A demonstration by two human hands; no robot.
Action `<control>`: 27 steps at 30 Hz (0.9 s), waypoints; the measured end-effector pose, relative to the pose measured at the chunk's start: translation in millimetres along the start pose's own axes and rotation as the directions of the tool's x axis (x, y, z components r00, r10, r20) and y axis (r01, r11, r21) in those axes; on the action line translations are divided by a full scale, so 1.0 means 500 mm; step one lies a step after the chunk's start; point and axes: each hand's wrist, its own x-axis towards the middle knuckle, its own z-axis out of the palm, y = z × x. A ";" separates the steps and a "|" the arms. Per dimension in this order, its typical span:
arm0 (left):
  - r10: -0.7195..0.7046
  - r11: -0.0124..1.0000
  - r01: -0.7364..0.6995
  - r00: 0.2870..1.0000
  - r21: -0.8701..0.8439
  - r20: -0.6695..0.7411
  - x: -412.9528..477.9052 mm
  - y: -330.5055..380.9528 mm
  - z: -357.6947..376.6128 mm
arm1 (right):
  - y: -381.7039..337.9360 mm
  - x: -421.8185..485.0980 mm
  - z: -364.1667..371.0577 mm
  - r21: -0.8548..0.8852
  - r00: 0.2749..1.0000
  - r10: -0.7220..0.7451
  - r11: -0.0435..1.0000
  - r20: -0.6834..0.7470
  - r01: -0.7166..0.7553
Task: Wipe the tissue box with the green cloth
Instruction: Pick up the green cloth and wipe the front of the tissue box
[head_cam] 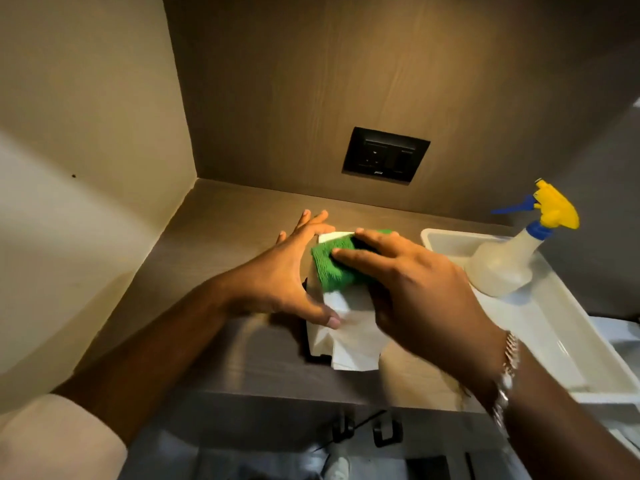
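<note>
While the wipe is under way, the left hand (280, 282) braces the left side of the tissue box (320, 344), its grip spread wide, fingers reaching along the far edge and the thumb pressing the white tissue (349, 337) that trails from the top toward the near edge; the box sits near the middle of the wooden worktop (221, 258), mostly hidden, only a dark near corner and a pale far edge showing; on top of it lies the green cloth (332, 268), folded into a thick pad; the right hand (415, 289) lies flat on the cloth with fingers extended, pressing down rather than pinching, a bracelet (509, 368) at its wrist. By my judgement the box is light and will skid under a sideways stroke, so a steadying hold on its stiff side walls is the right place; the tissue is soft and tears easily, so the cloth should pass around it; the cloth is plush and will drag rather than slip. Further right, a white tray (540, 341) holds a spray bottle (509, 261), well clear of the hands.
</note>
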 end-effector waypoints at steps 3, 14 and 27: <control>-0.025 1.000 0.025 1.000 0.005 -0.010 0.001 -0.003 0.002 | 0.041 0.019 -0.007 -0.018 0.990 0.134 0.991 0.036 -0.133; -0.040 0.996 0.039 0.999 -0.082 -0.014 0.005 -0.013 0.004 | 0.005 0.035 -0.005 -0.090 1.000 0.029 0.996 0.010 -0.028; -0.112 0.955 0.079 0.988 0.285 0.104 0.006 0.035 -0.025 | 0.051 -0.214 -0.032 0.096 0.992 0.104 0.989 0.070 -0.110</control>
